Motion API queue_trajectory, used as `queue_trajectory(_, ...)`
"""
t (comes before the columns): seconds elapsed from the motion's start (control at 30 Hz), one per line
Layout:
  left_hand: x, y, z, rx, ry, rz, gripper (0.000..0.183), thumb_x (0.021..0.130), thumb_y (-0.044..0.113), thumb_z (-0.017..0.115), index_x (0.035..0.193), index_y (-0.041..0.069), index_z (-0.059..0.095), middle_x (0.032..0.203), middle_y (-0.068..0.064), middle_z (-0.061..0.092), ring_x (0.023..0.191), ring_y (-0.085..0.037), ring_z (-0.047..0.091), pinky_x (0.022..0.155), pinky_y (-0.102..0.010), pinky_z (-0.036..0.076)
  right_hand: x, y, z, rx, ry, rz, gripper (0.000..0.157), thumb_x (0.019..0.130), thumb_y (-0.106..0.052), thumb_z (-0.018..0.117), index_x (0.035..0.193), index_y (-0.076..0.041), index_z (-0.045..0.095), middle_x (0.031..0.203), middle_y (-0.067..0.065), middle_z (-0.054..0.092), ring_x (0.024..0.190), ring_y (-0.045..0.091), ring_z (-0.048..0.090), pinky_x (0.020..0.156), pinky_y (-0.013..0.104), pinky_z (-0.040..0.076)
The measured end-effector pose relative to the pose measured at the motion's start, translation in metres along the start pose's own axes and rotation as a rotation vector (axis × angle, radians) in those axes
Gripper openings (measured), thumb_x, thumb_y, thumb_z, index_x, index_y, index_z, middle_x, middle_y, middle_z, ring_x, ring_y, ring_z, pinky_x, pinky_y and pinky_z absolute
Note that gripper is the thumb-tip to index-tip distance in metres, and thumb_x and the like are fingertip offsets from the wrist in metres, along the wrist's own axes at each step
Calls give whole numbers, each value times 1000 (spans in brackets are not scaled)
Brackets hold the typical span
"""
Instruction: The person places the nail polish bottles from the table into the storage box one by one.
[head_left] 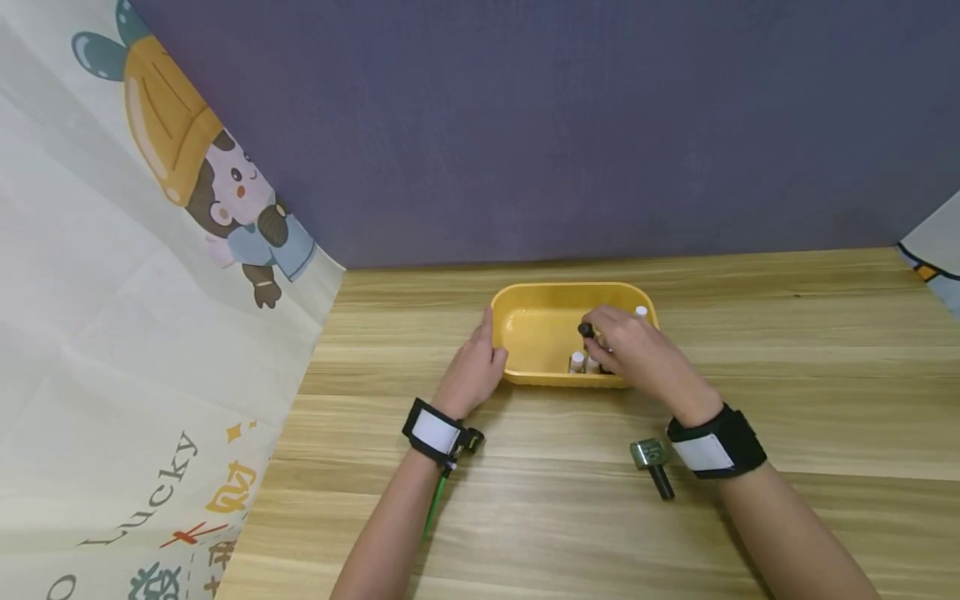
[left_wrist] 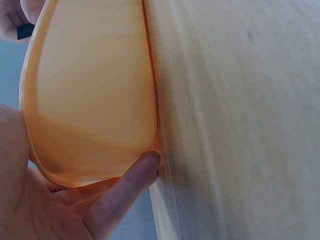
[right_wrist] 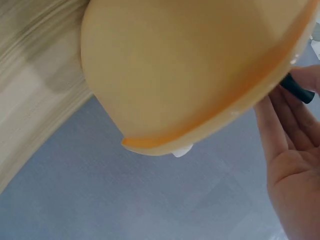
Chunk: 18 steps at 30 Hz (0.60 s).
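My left hand [head_left: 472,367] rests against the left end of a yellow plastic basin [head_left: 555,379], its fingers fairly straight along the outer wall. The left wrist view shows the fingertips [left_wrist: 147,162] low on that wall, near the tabletop. Over the basin's right half, my right hand [head_left: 633,346] pinches a small black-capped bottle [head_left: 586,330], apparently nail polish. Its dark cap [right_wrist: 297,89] pokes out between thumb and fingers in the right wrist view, the rest hidden by the hand. A white-capped bottle [head_left: 577,360] stands inside by the front wall, with others beside it partly covered.
A green nail polish bottle [head_left: 648,453] with a black cap lies on the wooden table [head_left: 540,500], near my right wrist. Another white cap [head_left: 641,312] shows at the basin's back right corner. Behind the table rises a dark blue-purple panel [head_left: 525,133]; a printed cloth [head_left: 112,333] hangs at left.
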<state>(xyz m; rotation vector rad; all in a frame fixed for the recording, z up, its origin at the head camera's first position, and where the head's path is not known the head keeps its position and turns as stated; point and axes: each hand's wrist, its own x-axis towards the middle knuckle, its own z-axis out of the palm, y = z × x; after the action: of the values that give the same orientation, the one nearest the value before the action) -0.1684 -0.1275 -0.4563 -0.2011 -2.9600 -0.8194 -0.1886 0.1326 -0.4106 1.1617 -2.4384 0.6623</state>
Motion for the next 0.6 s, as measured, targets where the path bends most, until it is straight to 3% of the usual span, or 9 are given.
queue_trajectory(0.33, -1, 1, 0, -4, -2, -6, 68, 93, 31, 33, 147, 19, -7, 150, -10, 25, 112, -14, 44, 98, -32, 35, -4, 7, 7, -30, -37, 35, 15, 82, -13, 62, 93, -5, 57, 84, 3, 54, 68, 11, 49, 55, 24, 42)
queue_trajectory(0.6, -1, 0, 2, -2, 2, -5, 68, 94, 32, 33, 147, 19, -8, 151, -9, 24, 108, -16, 45, 97, -32, 37, -6, 11, 11, -95, -40, 40, 17, 82, -16, 63, 95, -6, 61, 87, 2, 57, 76, 14, 52, 60, 27, 44)
